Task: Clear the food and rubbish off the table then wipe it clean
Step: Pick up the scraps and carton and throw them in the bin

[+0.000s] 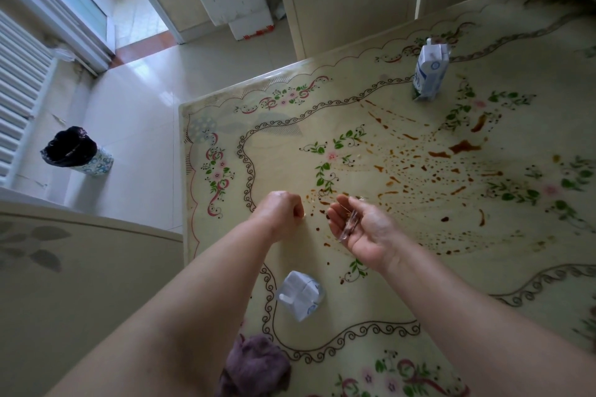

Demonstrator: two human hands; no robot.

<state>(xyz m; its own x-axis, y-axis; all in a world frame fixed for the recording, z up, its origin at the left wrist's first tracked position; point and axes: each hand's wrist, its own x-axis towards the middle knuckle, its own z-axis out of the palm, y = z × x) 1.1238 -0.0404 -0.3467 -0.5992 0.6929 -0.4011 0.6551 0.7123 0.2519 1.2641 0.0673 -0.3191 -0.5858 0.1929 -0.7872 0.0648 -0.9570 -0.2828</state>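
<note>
Left hand (280, 214) is curled, knuckles up. A tiny pale crumb (302, 215) looks to be pinched at its fingertips, though it is too small to be sure. Right hand (364, 229) is held just beside it, palm up and fingers loose, and a clear plastic scrap (350, 224) is carried in the palm. Both hands are held low over the table (225, 126).

Not much of the job looks done yet. Only small bits seem to be gathered so far.

A squashed carton (300, 295) is left lying between the two arms, nearer the body than the hands. A second carton (430, 74) is left standing far past the right hand. Both are yet to be thrown away.

Brown sauce (464, 148) is splashed in drops and blobs from just under the hands to well past the right hand. None of it looks wiped.

A purple cloth (254, 364) is bunched up by the left arm, close to the body, and it is not held, so the wiping is not yet begun.

A bin (75, 151) with a black bag is seen on the floor, well off to the left of the left hand.
</note>
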